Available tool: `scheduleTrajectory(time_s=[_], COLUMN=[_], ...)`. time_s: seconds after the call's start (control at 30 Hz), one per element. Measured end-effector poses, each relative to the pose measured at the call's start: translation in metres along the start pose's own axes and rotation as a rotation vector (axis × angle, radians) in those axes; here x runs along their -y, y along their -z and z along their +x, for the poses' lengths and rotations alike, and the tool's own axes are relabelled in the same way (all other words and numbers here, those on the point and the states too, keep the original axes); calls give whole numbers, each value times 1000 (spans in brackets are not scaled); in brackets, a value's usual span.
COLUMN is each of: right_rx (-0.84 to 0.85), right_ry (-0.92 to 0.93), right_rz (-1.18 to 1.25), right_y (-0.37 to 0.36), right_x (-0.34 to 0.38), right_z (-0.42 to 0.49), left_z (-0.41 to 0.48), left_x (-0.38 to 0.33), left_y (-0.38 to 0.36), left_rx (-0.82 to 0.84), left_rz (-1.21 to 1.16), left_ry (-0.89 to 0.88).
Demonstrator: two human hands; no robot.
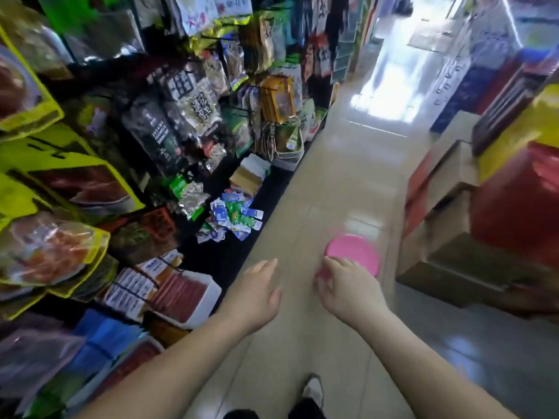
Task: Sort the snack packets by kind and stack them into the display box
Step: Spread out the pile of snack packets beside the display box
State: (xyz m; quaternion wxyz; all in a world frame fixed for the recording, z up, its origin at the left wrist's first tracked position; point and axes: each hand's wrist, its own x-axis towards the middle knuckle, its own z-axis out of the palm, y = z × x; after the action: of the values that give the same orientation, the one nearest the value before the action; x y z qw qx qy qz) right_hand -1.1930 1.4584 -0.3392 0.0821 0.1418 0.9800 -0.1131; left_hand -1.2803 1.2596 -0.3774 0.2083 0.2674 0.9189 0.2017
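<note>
A loose heap of small blue, green and white snack packets (234, 216) lies on the dark bottom shelf at the left of the aisle. A tan display box (245, 179) stands just behind the heap. My right hand (341, 285) grips the near edge of a round pink stool (355, 252) on the floor tiles. My left hand (257, 290) hovers with fingers apart and holds nothing, well short of the packets.
Racks of hanging snack bags (169, 122) fill the left side. White trays of red and white packs (181, 294) sit on the low shelf near my left arm. Cardboard boxes (447, 207) and a red display (520, 204) line the right. My shoe (313, 391) is below.
</note>
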Motion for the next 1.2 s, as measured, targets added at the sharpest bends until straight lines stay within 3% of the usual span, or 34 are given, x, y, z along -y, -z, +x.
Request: scheduleTrajectory(time_s=[0.23,0.77,1.03,1.2], right_rx=[119,219,327,417], right_ry=[91,195,362,538], right_rz=[-20,-44,-90,-84], right_y=[38,106,120,96], right_x=[-46,-44,-49,-64], right_z=[177,582,729,826], left_z=[144,492,605,675], left_x=[-15,38,49,49], left_y=[41,164,168,146], left_rx=[-47,-58,-70,-160], left_rz=[-107,-232,-304,-348], left_ry=[143,309,445,660])
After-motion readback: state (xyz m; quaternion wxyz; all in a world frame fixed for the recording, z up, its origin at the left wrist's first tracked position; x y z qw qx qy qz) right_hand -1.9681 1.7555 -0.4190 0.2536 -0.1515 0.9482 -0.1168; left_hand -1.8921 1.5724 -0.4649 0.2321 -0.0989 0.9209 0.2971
